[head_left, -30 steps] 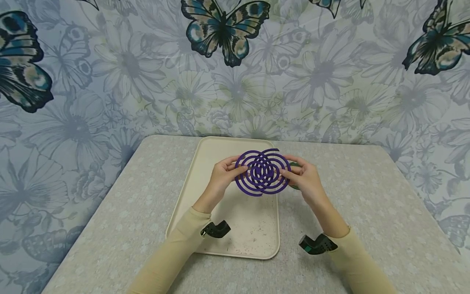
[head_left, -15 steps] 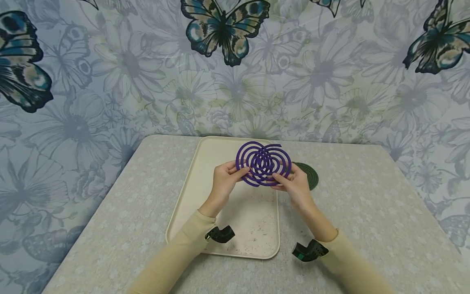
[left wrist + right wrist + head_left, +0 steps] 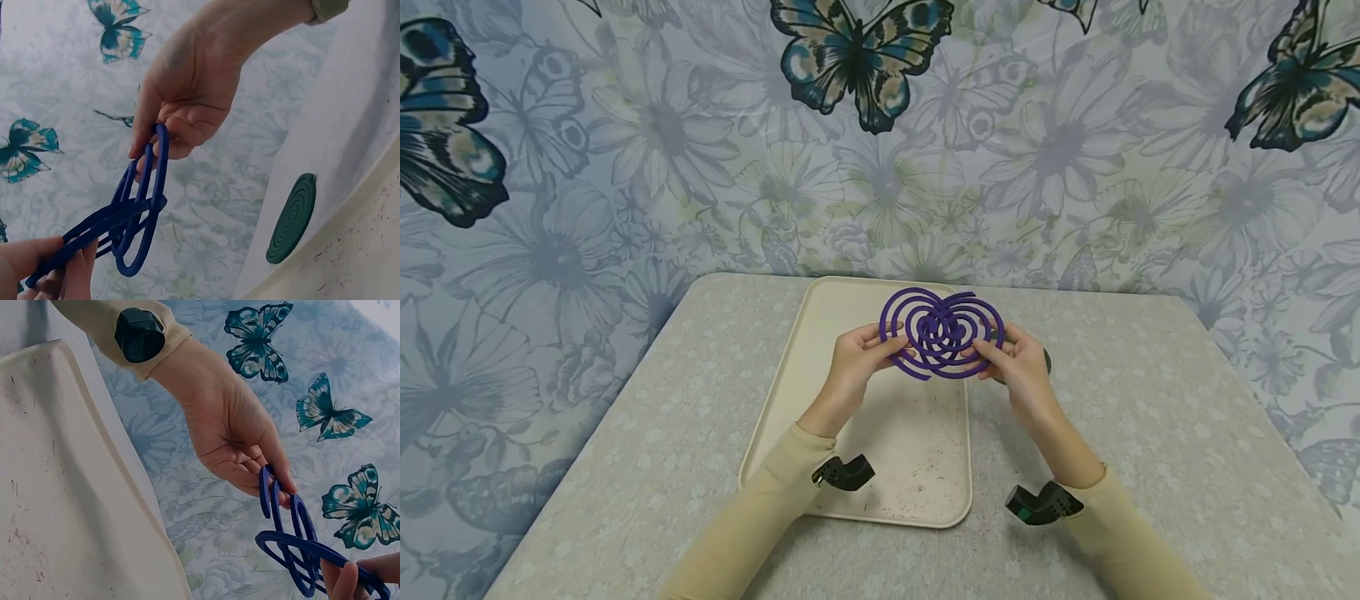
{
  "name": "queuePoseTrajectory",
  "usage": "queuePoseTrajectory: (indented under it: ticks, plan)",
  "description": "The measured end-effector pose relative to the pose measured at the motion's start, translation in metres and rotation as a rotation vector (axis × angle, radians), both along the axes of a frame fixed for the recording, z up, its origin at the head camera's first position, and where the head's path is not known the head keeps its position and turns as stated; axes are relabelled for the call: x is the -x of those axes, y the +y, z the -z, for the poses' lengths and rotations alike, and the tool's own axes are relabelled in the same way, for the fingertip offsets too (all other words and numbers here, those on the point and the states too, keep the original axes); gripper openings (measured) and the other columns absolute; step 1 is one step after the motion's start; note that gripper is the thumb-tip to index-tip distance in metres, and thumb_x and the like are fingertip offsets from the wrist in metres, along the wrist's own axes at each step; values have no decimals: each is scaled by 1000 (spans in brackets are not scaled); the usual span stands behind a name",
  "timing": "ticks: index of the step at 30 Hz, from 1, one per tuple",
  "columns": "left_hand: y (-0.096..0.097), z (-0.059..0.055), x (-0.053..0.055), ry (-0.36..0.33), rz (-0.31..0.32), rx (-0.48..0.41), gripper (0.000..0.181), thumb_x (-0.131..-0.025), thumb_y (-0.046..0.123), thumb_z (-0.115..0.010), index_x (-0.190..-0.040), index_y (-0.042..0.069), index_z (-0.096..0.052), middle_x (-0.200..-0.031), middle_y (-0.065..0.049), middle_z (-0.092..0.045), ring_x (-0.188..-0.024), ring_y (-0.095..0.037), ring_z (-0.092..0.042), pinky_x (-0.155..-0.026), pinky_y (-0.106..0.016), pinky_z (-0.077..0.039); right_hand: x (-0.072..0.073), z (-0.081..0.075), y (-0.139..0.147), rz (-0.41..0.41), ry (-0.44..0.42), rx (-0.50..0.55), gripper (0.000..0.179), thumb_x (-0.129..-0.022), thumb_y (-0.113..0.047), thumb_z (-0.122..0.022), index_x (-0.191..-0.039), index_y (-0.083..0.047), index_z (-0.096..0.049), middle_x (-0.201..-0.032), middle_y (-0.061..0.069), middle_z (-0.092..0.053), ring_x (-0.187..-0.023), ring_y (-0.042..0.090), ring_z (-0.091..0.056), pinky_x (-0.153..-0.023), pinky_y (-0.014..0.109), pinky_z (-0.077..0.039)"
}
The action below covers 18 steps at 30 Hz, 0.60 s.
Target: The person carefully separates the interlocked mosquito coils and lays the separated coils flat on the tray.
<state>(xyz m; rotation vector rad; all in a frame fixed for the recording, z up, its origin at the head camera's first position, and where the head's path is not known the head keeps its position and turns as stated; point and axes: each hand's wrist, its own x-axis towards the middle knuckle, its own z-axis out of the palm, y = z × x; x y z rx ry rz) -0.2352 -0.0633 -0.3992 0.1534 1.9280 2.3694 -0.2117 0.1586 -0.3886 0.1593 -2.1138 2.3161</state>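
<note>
Two purple mosquito coils are interlaced at their middles and held up over the tray. My left hand (image 3: 852, 358) pinches the left coil (image 3: 275, 503) by its outer rings, thumb in front and fingers behind. The right coil (image 3: 162, 165) is pinched the same way by my right hand (image 3: 1018, 367). In both wrist views the coils tilt against each other, their rings crossing. Behind my right hand lies a green coil (image 3: 292, 219), flat on the table and mostly hidden in the head view.
Under the coils is a cream tray (image 3: 880, 492) with small dark crumbs near its front right corner. The table (image 3: 1150, 417) has a pale patterned cover. A wall with butterfly print (image 3: 865, 58) rises behind its far edge.
The coils first rose slightly as my right hand dipped left, uncovering the green coil. It then moved back right, covering much of it again, and the coils' centres now stand further apart.
</note>
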Motion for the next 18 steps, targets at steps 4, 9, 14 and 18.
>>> queuePoseTrajectory:
  ticks: [4, 9, 14, 18]
  plan:
    - [3, -2, -2, -2, -5, 37, 26, -87, 6, -67, -111, -4, -63, -83, 1, -74, -71, -7, -70, -77, -25, -59, -1, 1, -2, 8, 37, -18, 32, -94, -8, -59, -121, 5, -47, -74, -9, -72, -63, 5, -69, -55, 16, -54]
    - [9, -1, -6, -21, 3, 96, 28, -87, 11, -68, -112, 1, -61, -91, -4, -74, -71, -5, -68, -76, -25, -58, -3, 6, -9, 20, 78, -81, 37, -93, -8, -59, -124, 8, -45, -77, -12, -70, -63, 4, -67, -56, 16, -53]
    - [10, -3, -8, -5, -16, 76, 25, -88, 10, -67, -107, -4, -61, -72, 8, -71, -61, -7, -66, -68, -20, -56, -7, 5, -11, 24, 98, -76, 35, -94, -9, -59, -124, 5, -48, -79, -9, -71, -64, 5, -67, -57, 19, -54]
    - [5, -15, -17, 66, 12, -15, 26, -88, 7, -64, -109, -8, -58, -72, 10, -72, -60, -9, -66, -66, -20, -56, -16, -7, -10, 15, 103, 2, 29, -93, -10, -60, -118, 1, -52, -78, -4, -72, -64, 7, -67, -59, 20, -55]
